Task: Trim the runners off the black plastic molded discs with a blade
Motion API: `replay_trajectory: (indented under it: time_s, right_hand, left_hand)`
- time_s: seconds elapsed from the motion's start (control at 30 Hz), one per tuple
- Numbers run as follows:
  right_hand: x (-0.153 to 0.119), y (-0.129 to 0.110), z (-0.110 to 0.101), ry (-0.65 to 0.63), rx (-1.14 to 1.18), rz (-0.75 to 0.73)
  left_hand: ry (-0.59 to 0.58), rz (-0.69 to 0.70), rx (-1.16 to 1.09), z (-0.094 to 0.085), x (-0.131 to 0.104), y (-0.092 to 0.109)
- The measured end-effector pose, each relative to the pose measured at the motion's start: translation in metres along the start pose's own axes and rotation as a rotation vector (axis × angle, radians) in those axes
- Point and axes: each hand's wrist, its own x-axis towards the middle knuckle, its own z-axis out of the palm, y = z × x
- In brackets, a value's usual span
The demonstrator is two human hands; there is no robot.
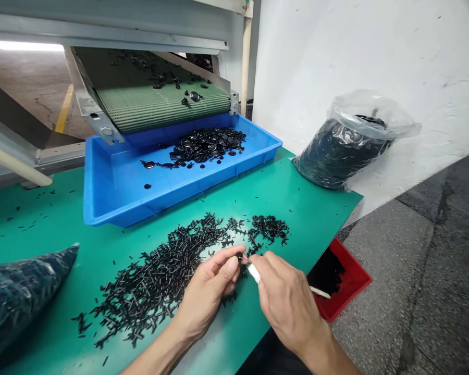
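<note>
A small black plastic part (239,255) is pinched between the thumb and forefinger of the left hand (209,294), just above the green table (308,208) near its front edge. The part is seen at the very fingertips, at about 1 o'clock from the middle of that hand; the remaining left fingers are curled under. A thin white tool (255,273) is gripped in the closed fingers of the right hand (287,302), with its front end projecting at 10 o'clock toward the part and its tail end emerging at 3 o'clock past the knuckles. The tip of the tool is brought up against the part, but whether contact is made cannot be told. A wide scatter of black plastic pieces (160,276) is spread on the table from 7 o'clock to 12 o'clock of the left hand. A blue tray (117,187) holding a heap of black round parts (207,145) is placed at 12 o'clock, under the end of a green conveyor belt (156,107). A clear bag (344,140) filled with dark parts is stood at 2 o'clock against the white wall. A second filled bag (19,291) is laid at 9 o'clock. A red bin (352,284) is set below the table edge at 3 o'clock of the right hand.
</note>
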Motion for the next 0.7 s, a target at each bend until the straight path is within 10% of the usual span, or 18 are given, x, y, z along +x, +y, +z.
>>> replay_trajectory:
  time_s: [0.7]
  right_hand:
    - [-0.001, -0.012, 0.016, 0.064, -0.061, 0.045]
  left_hand:
    - [0.095, 0.134, 0.401, -0.001, -0.004, 0.002]
